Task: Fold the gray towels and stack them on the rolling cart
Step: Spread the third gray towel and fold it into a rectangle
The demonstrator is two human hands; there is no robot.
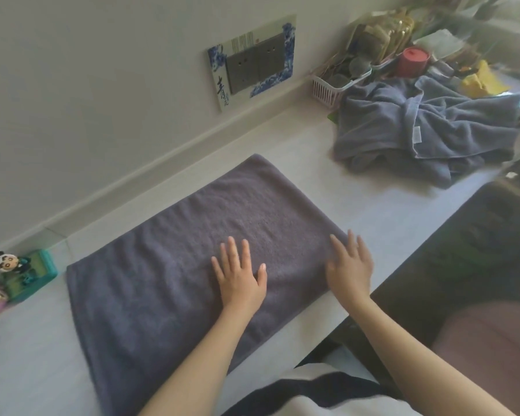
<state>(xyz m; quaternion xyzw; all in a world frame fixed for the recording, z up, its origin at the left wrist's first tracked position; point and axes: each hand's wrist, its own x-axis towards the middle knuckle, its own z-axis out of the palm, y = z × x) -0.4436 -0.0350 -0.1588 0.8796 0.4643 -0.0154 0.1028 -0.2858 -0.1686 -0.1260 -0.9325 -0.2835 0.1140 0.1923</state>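
A dark gray towel (162,259) lies spread flat on the white counter (382,214), its long side running from lower left to upper right. My left hand (239,276) rests palm down on the towel's near right part, fingers straight and spread. My right hand (350,265) lies flat at the towel's right edge, fingers straight, partly over the counter. A heap of crumpled lighter gray towels (418,127) sits at the back right of the counter. No rolling cart is in view.
A wall with a blue-framed socket panel (252,61) runs along the counter's far side. Toy figures on a teal box (21,274) stand at the left. A white basket (336,85), a red tub (413,60) and clutter fill the back right corner. A dark floor drops off right.
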